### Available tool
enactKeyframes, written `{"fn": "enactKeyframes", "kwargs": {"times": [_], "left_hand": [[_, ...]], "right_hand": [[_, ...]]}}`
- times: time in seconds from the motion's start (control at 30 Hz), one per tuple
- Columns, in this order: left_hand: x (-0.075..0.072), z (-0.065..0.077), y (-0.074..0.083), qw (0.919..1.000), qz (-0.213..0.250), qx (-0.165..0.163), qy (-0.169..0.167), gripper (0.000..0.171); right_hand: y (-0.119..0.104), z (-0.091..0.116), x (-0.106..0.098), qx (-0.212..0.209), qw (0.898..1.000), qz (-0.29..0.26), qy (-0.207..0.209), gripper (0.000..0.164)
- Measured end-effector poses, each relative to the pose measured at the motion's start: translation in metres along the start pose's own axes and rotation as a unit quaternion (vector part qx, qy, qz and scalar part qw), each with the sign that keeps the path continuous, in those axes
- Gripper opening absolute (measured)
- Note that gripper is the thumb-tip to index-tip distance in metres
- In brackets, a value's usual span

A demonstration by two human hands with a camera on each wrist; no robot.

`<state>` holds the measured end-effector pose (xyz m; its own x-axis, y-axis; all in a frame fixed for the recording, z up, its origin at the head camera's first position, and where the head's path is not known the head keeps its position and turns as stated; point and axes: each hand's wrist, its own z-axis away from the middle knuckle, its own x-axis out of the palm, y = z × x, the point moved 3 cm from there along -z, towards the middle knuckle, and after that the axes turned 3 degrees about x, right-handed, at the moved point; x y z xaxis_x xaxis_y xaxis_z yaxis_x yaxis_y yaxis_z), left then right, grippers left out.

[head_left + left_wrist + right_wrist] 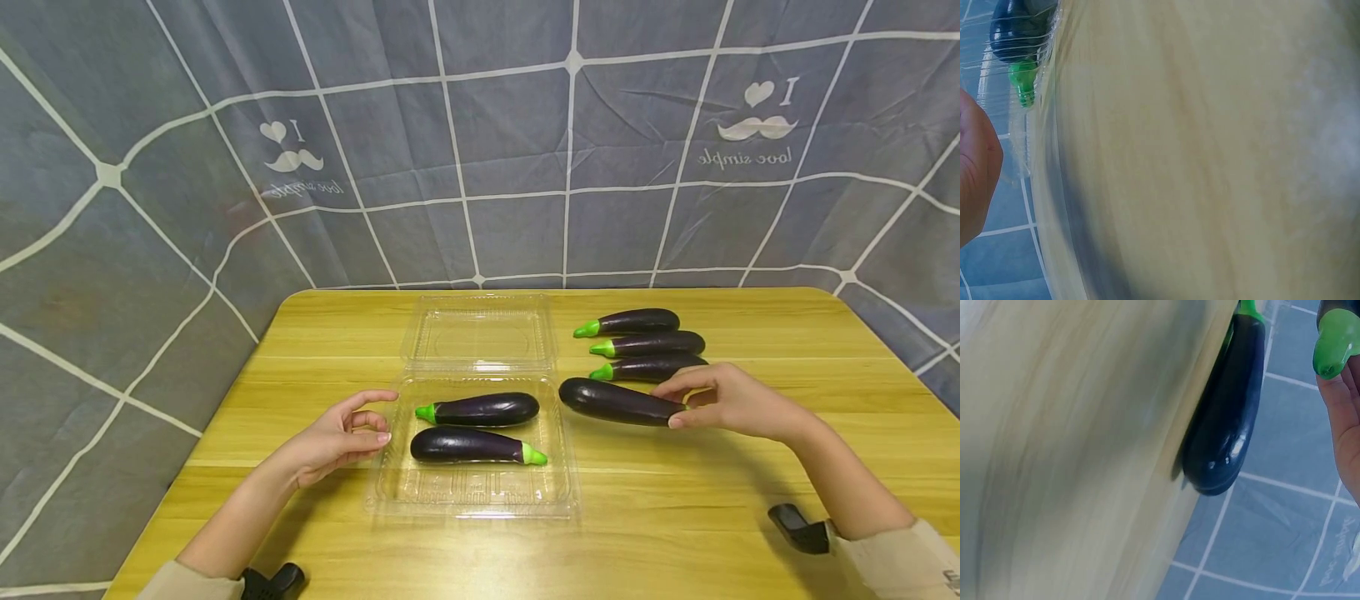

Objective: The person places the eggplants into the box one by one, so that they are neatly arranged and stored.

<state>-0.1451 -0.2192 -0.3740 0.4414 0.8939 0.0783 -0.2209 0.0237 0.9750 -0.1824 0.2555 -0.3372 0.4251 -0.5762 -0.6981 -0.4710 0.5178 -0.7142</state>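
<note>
In the head view, my right hand (723,404) pinches a dark purple eggplant (615,402) at its stem end, its blunt end pointing left toward a clear plastic clamshell box (480,492). That green stem (1335,344) shows above the fingers in the right wrist view. Inside the box's near half lie two eggplants: the upper one (491,409) with its stem left, the lower one (468,446) with its stem right. At the box's left edge my left hand (341,442) rests with loosely bent fingers, holding nothing; whether it touches the rim I cannot tell.
Three more eggplants (639,322) lie in a stack of rows on the right, stems left, just beyond the held one. The box's lid (480,333) lies folded back on the wooden table (675,525). A grey curtain (510,150) hangs behind the table.
</note>
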Motion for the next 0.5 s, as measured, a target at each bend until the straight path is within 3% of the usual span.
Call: {"fn": "enactKeyframes", "kwargs": {"times": [0.5], "left_hand": [[0.000, 0.000, 0.001, 1.0000, 0.008, 0.000, -0.005, 0.064]], "right_hand": [[-0.013, -0.013, 0.007, -0.015, 1.000, 0.003, -0.002, 0.032]]}}
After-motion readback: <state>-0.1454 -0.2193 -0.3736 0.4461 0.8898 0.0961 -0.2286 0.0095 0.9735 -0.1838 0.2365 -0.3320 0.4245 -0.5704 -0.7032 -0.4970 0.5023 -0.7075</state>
